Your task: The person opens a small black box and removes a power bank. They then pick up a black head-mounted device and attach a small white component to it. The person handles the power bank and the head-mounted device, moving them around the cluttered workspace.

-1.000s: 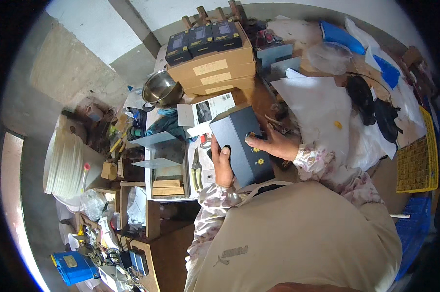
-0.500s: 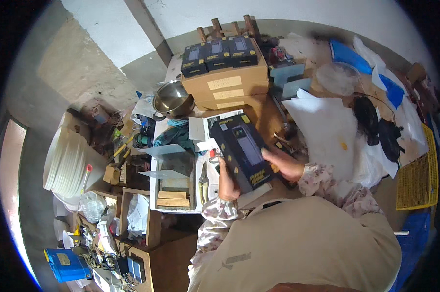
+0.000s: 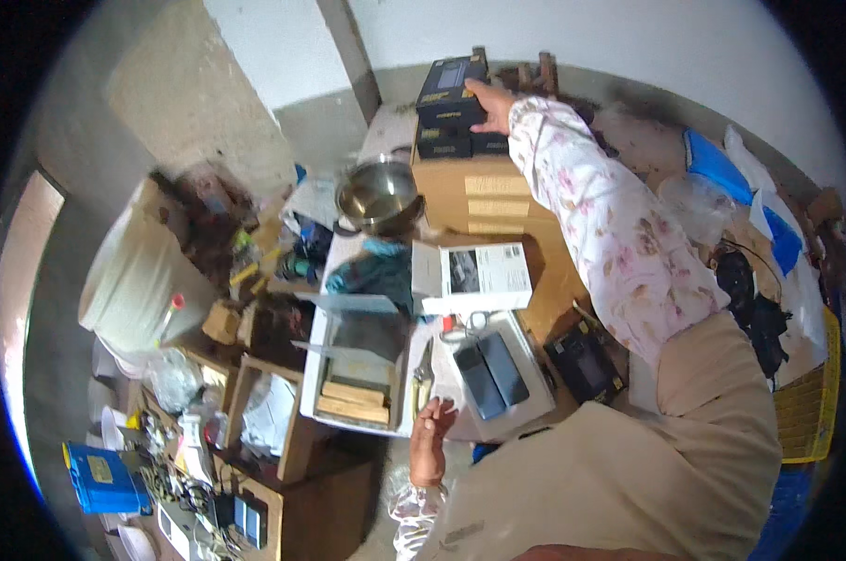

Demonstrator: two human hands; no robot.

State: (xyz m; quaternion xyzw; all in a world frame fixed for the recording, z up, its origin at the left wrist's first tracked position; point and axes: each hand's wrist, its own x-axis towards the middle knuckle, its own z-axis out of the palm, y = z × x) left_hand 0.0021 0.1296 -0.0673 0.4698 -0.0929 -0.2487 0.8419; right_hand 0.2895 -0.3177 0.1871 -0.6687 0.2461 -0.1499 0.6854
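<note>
1. While the right hand [image 3: 493, 105] is far out in front, it has hold of the top box [image 3: 451, 86], with its fingers over the top and its thumb low on the right side.
2. That box sits on other black boxes [image 3: 444, 143], up on the brown boxes [image 3: 474, 178], just left of the hand. Its long way seems to run toward the wall.
3. Down close to the body, the left hand [image 3: 429, 444] is well apart from it. Its fingers are loosely bent, and I see nothing in them. It is nearest the shears [image 3: 423, 379].
</note>
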